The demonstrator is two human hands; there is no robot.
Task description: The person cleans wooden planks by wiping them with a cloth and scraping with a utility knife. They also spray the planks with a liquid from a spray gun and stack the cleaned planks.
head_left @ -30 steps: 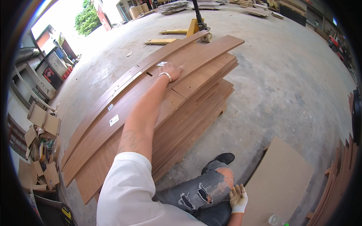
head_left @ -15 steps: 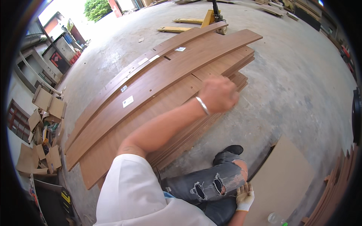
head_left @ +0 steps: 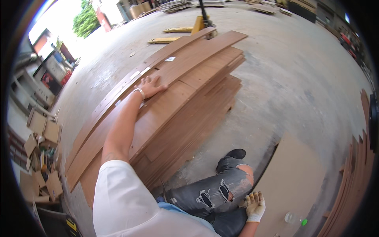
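Observation:
My bare left hand [head_left: 151, 87], with a silver bracelet on the wrist, lies with fingers spread on a long brown wooden board [head_left: 209, 52]. That board rests on top of a stack of similar panels [head_left: 189, 112] in front of me to the left. My right hand [head_left: 256, 207] wears a white glove with brownish fingers. It sits beside my ripped dark jeans [head_left: 213, 196], near the knee, with the fingers curled in. Whatever it may hold is hidden.
A flat tan sheet [head_left: 294, 177] lies on the floor at right, with a clear bottle [head_left: 294, 217] with a green cap on it. Brown boards [head_left: 347, 185] stand at the right edge. A yellow pallet jack [head_left: 198, 24] is beyond the stack; cardboard boxes [head_left: 44, 128] pile up at left.
My left hand has moved left from above the stack's near edge and now lies spread on the upper board. My gloved right hand stays by my knee. The view has shifted slightly.

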